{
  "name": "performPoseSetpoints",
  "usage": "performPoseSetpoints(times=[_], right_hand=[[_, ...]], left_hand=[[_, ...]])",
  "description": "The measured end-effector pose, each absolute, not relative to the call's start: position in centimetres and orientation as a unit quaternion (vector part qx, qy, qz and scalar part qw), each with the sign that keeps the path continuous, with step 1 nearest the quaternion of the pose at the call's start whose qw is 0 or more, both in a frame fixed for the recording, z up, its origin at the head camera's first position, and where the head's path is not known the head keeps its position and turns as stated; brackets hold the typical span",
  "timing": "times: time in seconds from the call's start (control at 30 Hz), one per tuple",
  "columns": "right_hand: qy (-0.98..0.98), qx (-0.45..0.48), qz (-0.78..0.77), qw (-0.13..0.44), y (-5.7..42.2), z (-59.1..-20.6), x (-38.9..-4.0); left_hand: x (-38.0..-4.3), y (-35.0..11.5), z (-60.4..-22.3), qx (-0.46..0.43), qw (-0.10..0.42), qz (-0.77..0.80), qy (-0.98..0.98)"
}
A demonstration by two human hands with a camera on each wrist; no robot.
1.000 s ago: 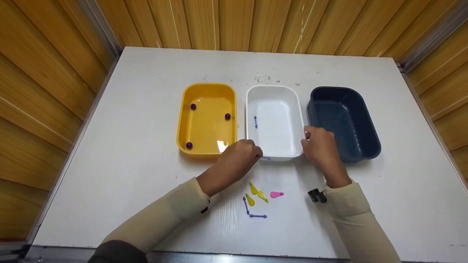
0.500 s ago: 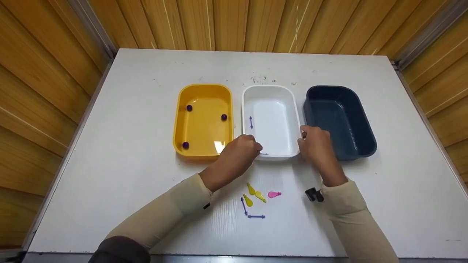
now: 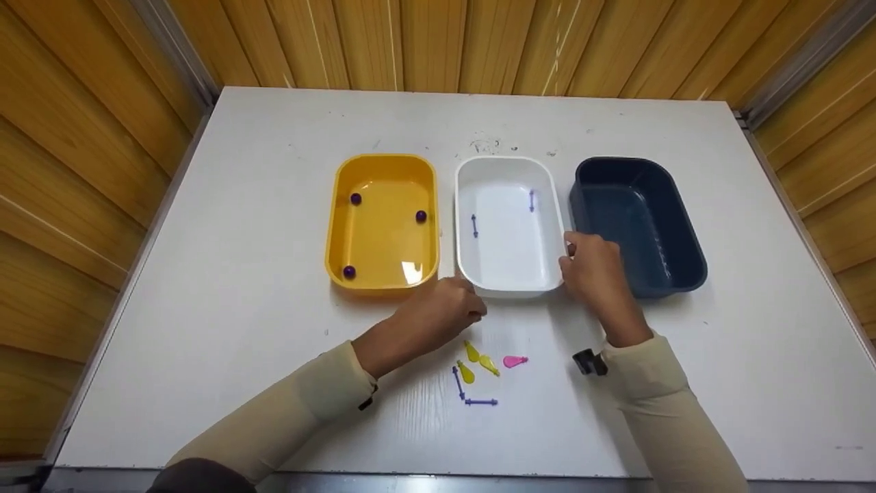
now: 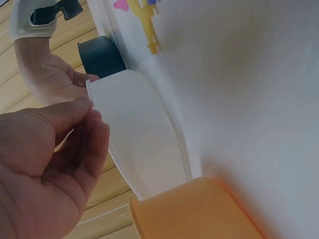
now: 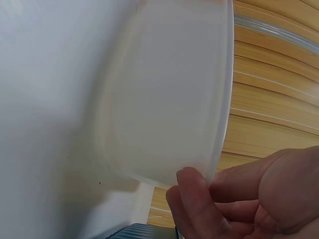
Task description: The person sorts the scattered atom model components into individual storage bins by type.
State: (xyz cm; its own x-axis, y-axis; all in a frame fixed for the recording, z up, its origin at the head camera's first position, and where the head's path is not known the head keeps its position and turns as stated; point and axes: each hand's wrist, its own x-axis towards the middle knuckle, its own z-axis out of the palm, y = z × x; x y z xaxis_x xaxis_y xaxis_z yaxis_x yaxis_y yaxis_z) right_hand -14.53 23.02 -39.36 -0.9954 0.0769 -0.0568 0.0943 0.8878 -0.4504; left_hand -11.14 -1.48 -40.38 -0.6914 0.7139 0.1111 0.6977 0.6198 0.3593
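My right hand (image 3: 594, 270) pinches the right rim of the white bin (image 3: 512, 293) near its front corner; the right wrist view shows the fingertips on the bin's wall. Inside that bin lie two small purple sticks with knobbed ends, one purple stick (image 3: 474, 226) at left and another purple stick (image 3: 532, 200) at right. My left hand (image 3: 438, 311) is just in front of the bin's front left corner, fingers loosely curled, nothing visible between them. Closer to me lie a yellow teardrop piece (image 3: 488, 364) with others like it, a pink teardrop piece (image 3: 514, 361) and a loose purple stick (image 3: 481, 402).
A yellow bin (image 3: 383, 284) with dark purple balls, one a ball (image 3: 421, 216), stands left of the white bin. To the right is a dark blue bin (image 3: 674, 287). Wood-patterned panels (image 3: 438, 44) rise behind the white table (image 3: 274, 239).
My left hand has let go of a purple stick, which now lies at the right inside the white bin. The hand has drawn back toward me. My right hand keeps its grip.
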Motion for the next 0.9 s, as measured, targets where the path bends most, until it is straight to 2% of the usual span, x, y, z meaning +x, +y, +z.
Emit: performPoseSetpoints(times=[0.17,0.47,0.9], right_hand=[[0.974,0.028,-0.225,-0.002,23.1,-39.4,-14.7],[0.973,0.044,-0.225,0.002,23.4,-39.2,-14.8],[0.974,0.027,-0.223,-0.009,23.2,-39.5,-14.5]], left_hand=[[-10.7,-2.3,-41.1,0.417,0.051,0.174,0.890],[-10.2,-3.2,-42.2,0.453,0.107,0.166,0.870],[-8.1,-3.8,-43.7,0.502,0.113,0.125,0.848]])
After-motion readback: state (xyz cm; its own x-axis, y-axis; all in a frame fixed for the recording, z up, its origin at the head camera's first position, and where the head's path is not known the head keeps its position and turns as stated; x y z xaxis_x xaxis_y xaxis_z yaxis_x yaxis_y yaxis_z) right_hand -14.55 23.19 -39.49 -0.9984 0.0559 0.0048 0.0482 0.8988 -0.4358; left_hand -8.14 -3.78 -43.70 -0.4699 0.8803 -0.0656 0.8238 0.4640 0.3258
